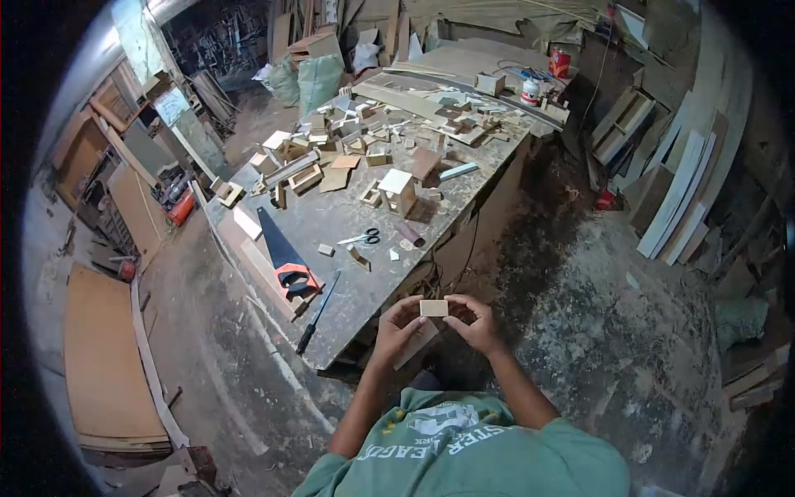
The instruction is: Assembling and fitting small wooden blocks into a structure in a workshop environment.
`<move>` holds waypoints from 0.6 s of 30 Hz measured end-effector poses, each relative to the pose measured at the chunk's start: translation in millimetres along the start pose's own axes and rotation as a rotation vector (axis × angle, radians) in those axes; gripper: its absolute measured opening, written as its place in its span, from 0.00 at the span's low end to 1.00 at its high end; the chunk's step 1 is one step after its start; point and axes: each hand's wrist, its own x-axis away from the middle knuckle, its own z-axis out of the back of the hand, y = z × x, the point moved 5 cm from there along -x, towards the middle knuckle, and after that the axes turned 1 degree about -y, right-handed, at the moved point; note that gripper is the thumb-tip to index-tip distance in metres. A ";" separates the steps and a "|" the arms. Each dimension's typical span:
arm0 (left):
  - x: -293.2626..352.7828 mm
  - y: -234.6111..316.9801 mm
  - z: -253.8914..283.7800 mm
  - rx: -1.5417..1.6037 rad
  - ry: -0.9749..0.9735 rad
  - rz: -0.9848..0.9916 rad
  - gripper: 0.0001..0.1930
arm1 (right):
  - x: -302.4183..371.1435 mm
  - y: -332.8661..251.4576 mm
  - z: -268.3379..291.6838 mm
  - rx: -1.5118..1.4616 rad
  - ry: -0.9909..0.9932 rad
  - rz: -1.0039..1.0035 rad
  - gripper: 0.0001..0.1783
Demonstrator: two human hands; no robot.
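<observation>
1. Far left of my left hand: a tan wood panel leans low near the floor.
2. Left of my left hand and beyond it, on the workbench: a handsaw with red-and-black handle, lying flat.
3. Nearer to my left hand, to its left: a slim tool with black handle, at the bench edge.
4. Beyond my left hand, slightly left: scissors with dark handles.
5. My left hand: thumb and fingers clamped on the left end of the small wooden block.
6. Just beyond my left hand: a small wooden box, upright, and a brown roll beside it.
7. Between my hands: the block, held off the bench. Under it, a pale flat piece; I cannot tell what supports it.
8. My right hand: thumb and fingers clamped on the block's right end.
9. Far right of my right hand: long pale boards, leaning.
</observation>
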 end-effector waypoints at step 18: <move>2.5 -0.5 -7.6 0.005 -0.037 0.021 0.20 | 8.0 -9.9 6.5 0.095 0.017 0.062 0.20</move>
